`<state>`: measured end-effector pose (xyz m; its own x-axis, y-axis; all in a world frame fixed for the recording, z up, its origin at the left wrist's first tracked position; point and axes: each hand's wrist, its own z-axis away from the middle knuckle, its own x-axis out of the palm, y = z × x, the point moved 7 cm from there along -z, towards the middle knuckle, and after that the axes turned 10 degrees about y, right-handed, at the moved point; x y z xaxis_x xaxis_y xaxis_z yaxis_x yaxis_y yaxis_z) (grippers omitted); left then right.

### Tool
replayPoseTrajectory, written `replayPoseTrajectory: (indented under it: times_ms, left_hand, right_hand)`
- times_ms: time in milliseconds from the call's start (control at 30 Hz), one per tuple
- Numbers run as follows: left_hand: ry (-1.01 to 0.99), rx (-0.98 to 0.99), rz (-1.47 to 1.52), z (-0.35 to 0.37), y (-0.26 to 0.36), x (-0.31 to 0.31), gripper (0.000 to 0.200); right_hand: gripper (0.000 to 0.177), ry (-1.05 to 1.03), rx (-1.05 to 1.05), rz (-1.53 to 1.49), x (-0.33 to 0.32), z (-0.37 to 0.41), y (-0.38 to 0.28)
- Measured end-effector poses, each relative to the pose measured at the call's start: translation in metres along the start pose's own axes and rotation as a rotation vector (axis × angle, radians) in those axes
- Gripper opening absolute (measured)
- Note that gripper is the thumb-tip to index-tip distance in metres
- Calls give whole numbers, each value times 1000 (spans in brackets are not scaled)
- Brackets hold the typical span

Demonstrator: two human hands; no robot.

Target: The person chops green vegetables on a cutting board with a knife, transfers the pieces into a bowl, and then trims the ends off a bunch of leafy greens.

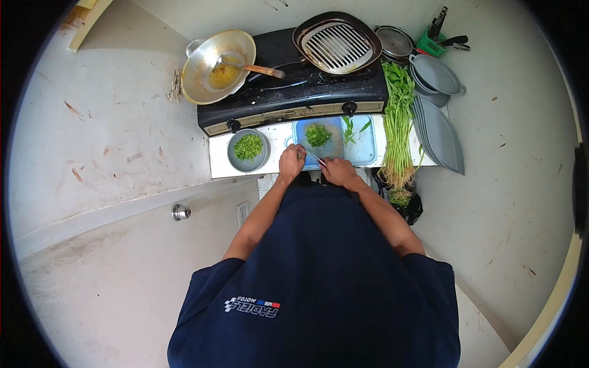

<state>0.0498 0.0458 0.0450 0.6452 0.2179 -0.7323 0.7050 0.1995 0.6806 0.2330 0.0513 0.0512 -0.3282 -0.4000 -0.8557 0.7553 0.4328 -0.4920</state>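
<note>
A blue cutting board (367, 147) lies on the white counter in front of the stove. On it sits a heap of chopped greens (318, 135), with a few loose leaves (349, 130) to the right. My right hand (338, 171) is wrapped round the handle of a small knife (319, 160) at the board's near edge. The blade points up and left toward my left hand (292, 161), whose fingers are closed at the board's near left corner; what they hold, if anything, is too small to tell. To the left stands a grey bowl (265, 151) of chopped greens (248, 147).
Behind the board is a black stove (288, 98) bearing a wok (205, 55) with a wooden-handled ladle (264, 70) and a grill pan (340, 43). Rooted green stalks (399, 122), grey plates (438, 135), pots (437, 73) and a green basket (431, 44) stand at the right.
</note>
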Motion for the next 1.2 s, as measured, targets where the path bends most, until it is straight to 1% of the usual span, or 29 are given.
replayPoseTrajectory:
  times_ms: [100,200,300,400,500,600,700,800,1000,1100,1200]
  left_hand:
    - [-22,31,28,0,4,-2,9]
    - [-63,142,-63,4,15,-6,7]
    - [-80,278,-16,9,21,-11,6]
    - [-31,296,61,15,20,-16,7]
    - [-15,200,26,17,13,-11,9]
    - [20,189,43,15,10,-9,7]
    - [3,160,15,14,8,-8,7]
    - [5,153,16,14,10,-9,6]
    - [15,169,12,14,13,-9,7]
    - [22,163,15,14,12,-9,7]
    - [33,165,19,15,13,-9,7]
  right_hand:
    - [39,7,-3,17,1,1,1]
    - [37,20,6,26,2,-1,-1]
    - [36,46,-18,17,3,-5,-4]
    - [37,77,-52,-25,9,-12,-5]
    - [36,84,-62,-16,7,-11,-4]
    - [36,72,-73,9,1,-2,2]
    - [36,42,-36,33,1,4,10]
    - [37,54,-3,11,-2,0,12]
    - [37,44,-61,-6,-6,-2,1]
    - [36,1,-45,12,-2,0,2]
    - [37,35,-43,-7,4,-4,0]
